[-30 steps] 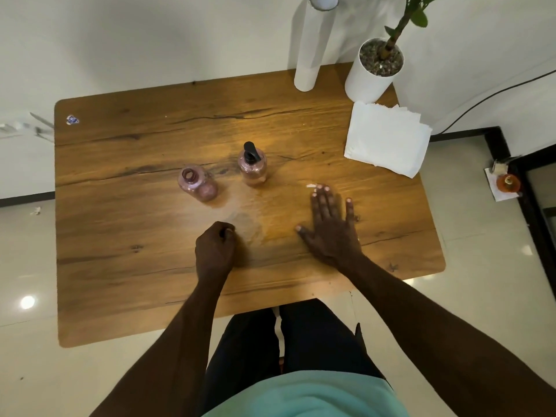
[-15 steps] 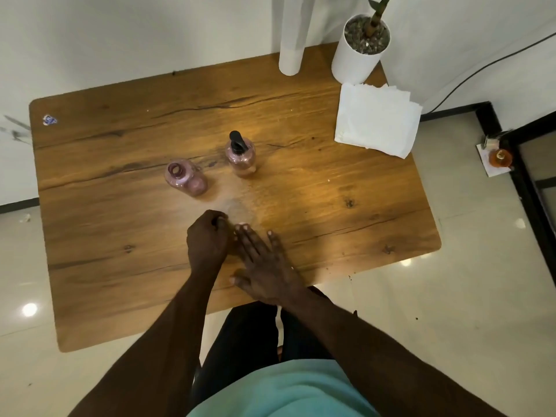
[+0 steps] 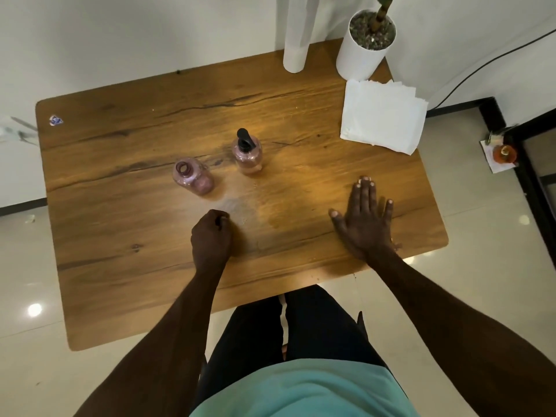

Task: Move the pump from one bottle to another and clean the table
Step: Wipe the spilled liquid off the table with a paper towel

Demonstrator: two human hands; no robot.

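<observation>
Two pink bottles stand mid-table. The right bottle (image 3: pixel 248 159) carries the black pump (image 3: pixel 244 138). The left bottle (image 3: pixel 192 176) has an open neck and no pump. A dull wet smear (image 3: pixel 240 209) lies on the wooden table (image 3: pixel 120 212) in front of them. My left hand (image 3: pixel 210 236) rests as a closed fist at the smear's near edge, nothing visible in it. My right hand (image 3: pixel 364 218) lies flat, palm down and fingers spread, on the table's right side, apart from both bottles.
A stack of white tissues (image 3: pixel 382 115) lies at the back right corner. Behind it stand a white plant pot (image 3: pixel 364 49) and a white paper roll (image 3: pixel 298 34). A small sticker (image 3: pixel 55 120) marks the back left corner. My legs are at the front edge.
My flat right hand slid left to beside my left fist, then back out to the right side of the table. The left fist and both bottles stayed put.
</observation>
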